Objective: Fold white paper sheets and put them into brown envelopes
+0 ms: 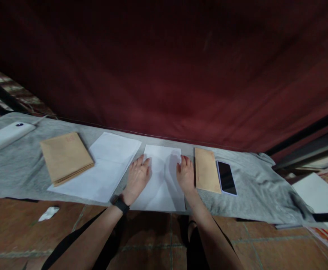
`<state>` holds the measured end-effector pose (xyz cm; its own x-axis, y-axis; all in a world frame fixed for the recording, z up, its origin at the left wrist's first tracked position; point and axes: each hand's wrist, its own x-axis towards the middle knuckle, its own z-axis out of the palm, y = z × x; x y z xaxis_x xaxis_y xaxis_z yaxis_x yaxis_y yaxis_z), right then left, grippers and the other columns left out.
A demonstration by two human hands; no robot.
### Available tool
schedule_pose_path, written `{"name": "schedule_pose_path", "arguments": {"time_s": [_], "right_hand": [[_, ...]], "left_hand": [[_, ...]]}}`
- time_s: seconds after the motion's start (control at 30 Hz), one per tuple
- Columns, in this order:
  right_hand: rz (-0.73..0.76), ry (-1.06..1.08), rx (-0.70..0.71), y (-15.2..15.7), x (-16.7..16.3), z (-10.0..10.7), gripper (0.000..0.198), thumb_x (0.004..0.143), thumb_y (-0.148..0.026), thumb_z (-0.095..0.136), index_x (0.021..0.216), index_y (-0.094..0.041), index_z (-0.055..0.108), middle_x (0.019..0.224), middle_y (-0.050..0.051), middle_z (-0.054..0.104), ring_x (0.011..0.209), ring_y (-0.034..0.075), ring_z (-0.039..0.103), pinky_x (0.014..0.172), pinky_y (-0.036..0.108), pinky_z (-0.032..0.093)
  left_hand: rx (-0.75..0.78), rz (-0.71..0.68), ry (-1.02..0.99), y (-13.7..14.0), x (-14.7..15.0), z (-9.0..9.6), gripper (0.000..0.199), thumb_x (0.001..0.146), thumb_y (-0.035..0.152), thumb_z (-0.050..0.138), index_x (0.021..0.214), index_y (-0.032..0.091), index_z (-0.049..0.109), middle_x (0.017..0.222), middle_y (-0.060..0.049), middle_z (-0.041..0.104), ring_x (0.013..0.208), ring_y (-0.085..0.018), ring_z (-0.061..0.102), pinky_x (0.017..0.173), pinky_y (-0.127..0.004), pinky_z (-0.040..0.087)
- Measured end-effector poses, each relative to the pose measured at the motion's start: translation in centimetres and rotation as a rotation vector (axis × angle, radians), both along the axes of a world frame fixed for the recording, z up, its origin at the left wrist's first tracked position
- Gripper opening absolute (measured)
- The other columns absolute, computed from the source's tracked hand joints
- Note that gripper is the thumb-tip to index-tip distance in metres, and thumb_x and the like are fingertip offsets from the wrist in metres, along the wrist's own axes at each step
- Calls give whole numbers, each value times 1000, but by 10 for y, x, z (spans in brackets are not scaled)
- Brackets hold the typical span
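A white sheet of paper [162,187] lies on the grey cloth in front of me, its short edge toward me. My left hand [138,175], with a dark watch on the wrist, is at the sheet's left edge, fingers curled and thumb over the paper. On the opposite edge, my right hand [185,175] holds the sheet in the same way, thumb on its top face. Just right of that hand is a single brown envelope [207,170]. More white paper [110,161] lies left of my left hand, partly beneath a stack of brown envelopes [66,155].
A phone [227,178] with a dark screen lies right of the single envelope. At the far left is a white device [9,135] with a cable. A dark red curtain [164,75] hangs behind the grey cloth [253,187]. Crumpled white paper [49,213] is on the tiled floor.
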<state>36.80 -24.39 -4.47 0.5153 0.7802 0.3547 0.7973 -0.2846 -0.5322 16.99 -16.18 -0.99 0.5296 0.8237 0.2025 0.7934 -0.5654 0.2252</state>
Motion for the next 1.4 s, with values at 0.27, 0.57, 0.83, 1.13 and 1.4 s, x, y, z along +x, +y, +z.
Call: {"name": "schedule_pose_path", "arguments": {"time_s": [0.27, 0.57, 0.83, 1.13, 1.4], "right_hand": [[314, 318, 51, 11, -55, -14, 56, 108, -47, 25, 147, -18, 53, 153, 10, 52, 144, 20, 45, 122, 41, 37], [330, -25, -122, -1, -44, -17, 55, 109, -37, 24, 153, -11, 44, 158, 14, 44, 150, 22, 35, 125, 47, 26], [235, -231, -162, -18, -25, -27, 58, 107, -40, 35, 156, -8, 37, 161, 18, 38, 150, 28, 35, 123, 49, 27], [139, -286, -158, -29, -7, -32, 59, 107, -40, 37, 156, -6, 36, 159, 22, 40, 149, 30, 36, 121, 50, 32], [129, -255, -60, -40, -27, -21, 57, 109, -36, 28, 156, -4, 32, 159, 23, 40, 150, 30, 34, 119, 54, 35]], "left_hand": [[54, -394, 60, -25, 43, -54, 66, 94, 18, 43, 158, 8, 29, 161, -21, 37, 152, -31, 31, 124, -54, 24], [77, -289, 107, -21, 36, -55, 58, 99, 20, 32, 155, 5, 36, 164, -19, 33, 154, -27, 25, 127, -47, 17], [11, -141, 89, -10, 15, -47, 62, 103, 37, 31, 156, 5, 33, 165, -17, 30, 155, -25, 23, 127, -43, 18], [-5, -56, 120, 2, -8, -41, 63, 103, 35, 28, 155, 1, 34, 164, -18, 30, 155, -27, 23, 126, -43, 20], [112, -123, 20, -23, 0, -34, 61, 103, 33, 29, 154, 1, 35, 161, -20, 37, 153, -28, 28, 126, -48, 24]]}}
